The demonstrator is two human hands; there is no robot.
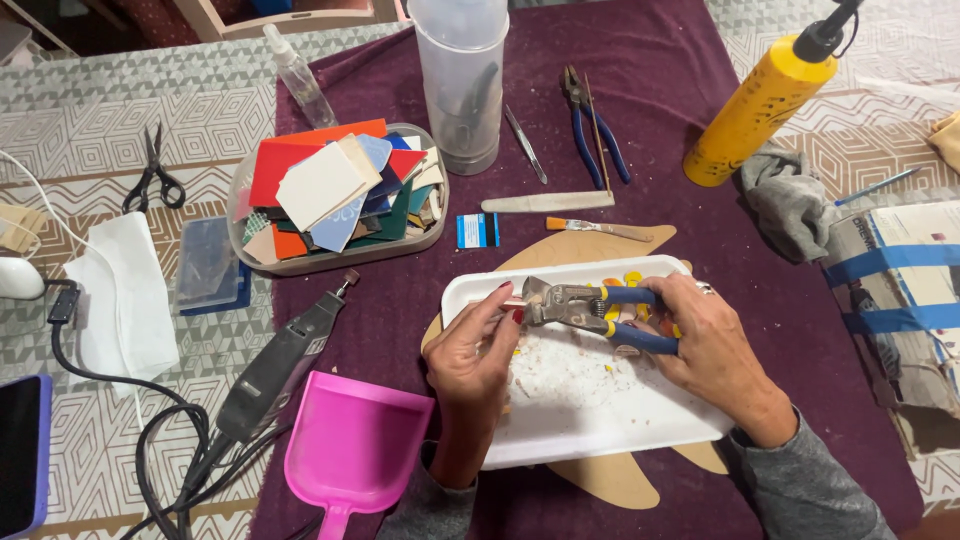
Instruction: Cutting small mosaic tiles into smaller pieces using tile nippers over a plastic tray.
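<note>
Right hand (pixel 700 335) wrapped around the blue-and-yellow handles of a pair of metal tile nippers (pixel 585 305), grip clamped on the handles. Left hand (pixel 478 350) pinches a small pale tile piece (pixel 512 301) between thumb and fingertips, feeding it into the nipper head; grip closed on the piece. Both hands work over a white rectangular foam tray (pixel 600 420), which lies on a flat tan wooden cutout (pixel 610 478) on the maroon cloth-covered surface (pixel 380 300).

Handling, as judged: the tile piece looks stiff, thin, brittle and light; likely to snap or shed sharp chips, so hold it by the edges well clear of the cutting head. Nippers look heavy and rigid; padded handles give the sure hold.

Counts: one pair of nippers in hand, one second pair of blue-handled pliers (pixel 592 125) lying further back. One tray, dusted with small chips, several coloured bits at its far edge, number unclear. One oval clear dish piled with coloured tile sheets (pixel 335 195), too many to count. One grey rotary tool (pixel 275 370), one pink plastic dustpan (pixel 355 450), one pair of black scissors (pixel 153 170), one yellow bottle (pixel 755 105).
</note>
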